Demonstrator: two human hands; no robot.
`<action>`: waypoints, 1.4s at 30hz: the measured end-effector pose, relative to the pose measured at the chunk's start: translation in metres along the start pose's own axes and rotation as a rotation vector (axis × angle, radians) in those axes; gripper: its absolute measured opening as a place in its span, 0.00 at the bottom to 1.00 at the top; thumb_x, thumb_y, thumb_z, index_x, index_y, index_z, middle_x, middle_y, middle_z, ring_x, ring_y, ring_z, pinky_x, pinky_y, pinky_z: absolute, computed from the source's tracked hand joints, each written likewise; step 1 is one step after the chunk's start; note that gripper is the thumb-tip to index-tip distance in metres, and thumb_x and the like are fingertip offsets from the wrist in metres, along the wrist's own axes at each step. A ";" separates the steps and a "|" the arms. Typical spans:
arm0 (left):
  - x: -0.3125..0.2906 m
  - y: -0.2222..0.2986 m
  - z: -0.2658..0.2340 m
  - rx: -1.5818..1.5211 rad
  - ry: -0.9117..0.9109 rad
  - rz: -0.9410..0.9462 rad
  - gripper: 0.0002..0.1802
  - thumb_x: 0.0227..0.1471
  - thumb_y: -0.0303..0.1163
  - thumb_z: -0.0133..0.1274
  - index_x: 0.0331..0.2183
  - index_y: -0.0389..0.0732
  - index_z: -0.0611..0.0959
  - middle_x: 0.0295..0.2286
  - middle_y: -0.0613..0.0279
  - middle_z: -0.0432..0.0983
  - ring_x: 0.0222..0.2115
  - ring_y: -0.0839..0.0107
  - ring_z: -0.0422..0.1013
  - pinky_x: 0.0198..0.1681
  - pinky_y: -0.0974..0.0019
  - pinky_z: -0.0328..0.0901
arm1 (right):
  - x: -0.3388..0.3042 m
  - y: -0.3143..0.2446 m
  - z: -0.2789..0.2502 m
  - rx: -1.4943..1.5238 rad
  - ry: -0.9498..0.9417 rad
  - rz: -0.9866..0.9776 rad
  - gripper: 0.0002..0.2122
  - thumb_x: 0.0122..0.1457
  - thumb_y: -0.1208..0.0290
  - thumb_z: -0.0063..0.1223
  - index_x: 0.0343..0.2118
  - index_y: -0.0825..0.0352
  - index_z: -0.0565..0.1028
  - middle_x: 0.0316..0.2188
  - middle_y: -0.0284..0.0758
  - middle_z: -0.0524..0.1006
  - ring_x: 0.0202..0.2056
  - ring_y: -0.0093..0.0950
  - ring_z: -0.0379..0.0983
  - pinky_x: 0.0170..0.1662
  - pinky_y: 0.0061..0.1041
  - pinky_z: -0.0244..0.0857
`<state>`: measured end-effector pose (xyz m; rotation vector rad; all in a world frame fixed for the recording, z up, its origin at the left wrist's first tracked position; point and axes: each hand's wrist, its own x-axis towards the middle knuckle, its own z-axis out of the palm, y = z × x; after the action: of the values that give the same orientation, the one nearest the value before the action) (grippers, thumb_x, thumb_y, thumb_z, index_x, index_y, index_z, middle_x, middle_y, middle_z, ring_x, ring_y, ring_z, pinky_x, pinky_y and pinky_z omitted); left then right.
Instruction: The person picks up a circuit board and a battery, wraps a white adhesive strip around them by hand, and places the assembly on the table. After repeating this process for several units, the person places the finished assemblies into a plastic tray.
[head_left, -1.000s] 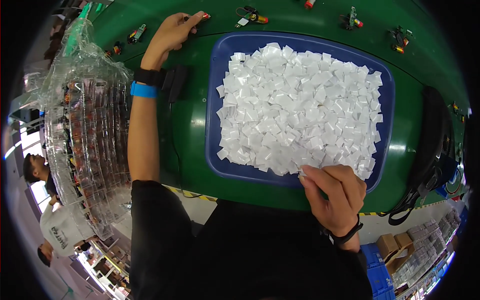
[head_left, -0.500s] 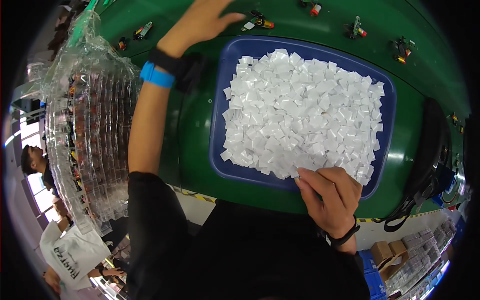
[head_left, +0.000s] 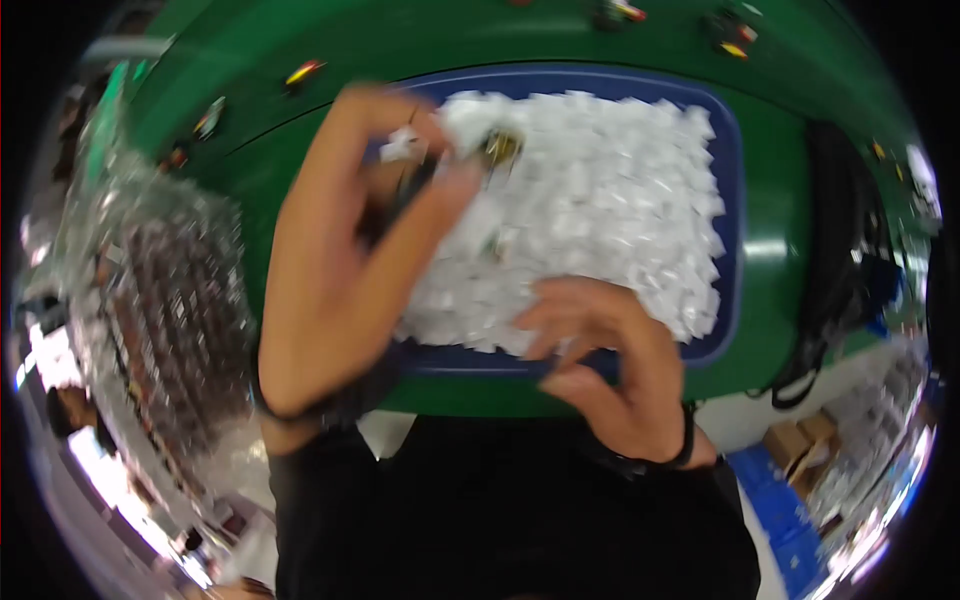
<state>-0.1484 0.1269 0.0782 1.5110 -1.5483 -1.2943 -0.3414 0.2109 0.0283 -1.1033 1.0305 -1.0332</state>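
Note:
A small electronic assembly (head_left: 503,148), smeared by motion, hangs at the fingertips of my left hand (head_left: 345,240). It shows a brassy round part, with a dark piece inside the grip and a small green bit lower down. The hand is closed on it above the left side of a blue tray (head_left: 735,250). Small white square pieces (head_left: 600,210) heap up inside the tray. My right hand (head_left: 620,365) is over the tray's near edge, fingers curved and thumb apart from them. Blur hides whether a small white piece is between those fingers.
More small electronic assemblies (head_left: 732,35) lie along the far side of the green table (head_left: 775,190). Clear plastic-wrapped stacked trays (head_left: 170,320) stand at the left. A black strapped item (head_left: 840,250) lies at the right. Cardboard boxes (head_left: 800,445) and blue crates (head_left: 775,510) are at lower right.
My left hand has come back from the far side of the table to above the tray, now with an electronic assembly. My right hand's fingers have spread. The head view has shifted.

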 end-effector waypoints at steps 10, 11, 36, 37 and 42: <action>-0.082 -0.046 0.005 -0.106 -0.177 -0.152 0.20 0.55 0.23 0.56 0.48 0.32 0.68 0.40 0.54 0.69 0.36 0.72 0.70 0.35 0.73 0.65 | -0.006 0.019 -0.011 -0.045 0.050 -0.113 0.07 0.60 0.74 0.57 0.37 0.70 0.72 0.26 0.35 0.80 0.25 0.30 0.80 0.26 0.26 0.71; -0.079 -0.053 0.005 -0.035 -0.197 -0.048 0.19 0.57 0.24 0.55 0.48 0.32 0.68 0.39 0.55 0.70 0.36 0.72 0.70 0.36 0.73 0.65 | -0.009 0.023 -0.011 -0.089 0.070 -0.168 0.07 0.60 0.72 0.57 0.35 0.70 0.71 0.24 0.35 0.78 0.24 0.31 0.78 0.25 0.27 0.69; -0.060 -0.058 0.025 0.036 0.270 -0.037 0.15 0.60 0.36 0.53 0.41 0.33 0.75 0.33 0.60 0.74 0.35 0.73 0.69 0.40 0.70 0.63 | 0.000 0.018 -0.010 -0.786 0.224 -0.509 0.11 0.53 0.70 0.54 0.36 0.71 0.71 0.23 0.31 0.68 0.23 0.23 0.69 0.17 0.25 0.59; -0.061 -0.056 0.023 0.031 0.240 -0.064 0.14 0.61 0.37 0.51 0.41 0.35 0.73 0.34 0.60 0.74 0.32 0.77 0.68 0.35 0.74 0.60 | 0.002 0.015 -0.017 -0.816 0.226 -0.448 0.12 0.53 0.69 0.54 0.38 0.71 0.71 0.23 0.32 0.69 0.24 0.23 0.70 0.17 0.25 0.59; -0.065 -0.062 0.011 -0.064 0.052 -0.072 0.12 0.59 0.38 0.51 0.38 0.39 0.72 0.33 0.64 0.73 0.27 0.83 0.64 0.26 0.81 0.55 | 0.004 0.015 -0.027 -1.050 0.356 -0.395 0.14 0.54 0.69 0.54 0.42 0.71 0.70 0.26 0.33 0.71 0.27 0.25 0.72 0.19 0.26 0.62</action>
<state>-0.1251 0.2001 0.0299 1.5604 -1.4186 -1.3209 -0.3650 0.2043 0.0094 -2.0765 1.7792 -1.0136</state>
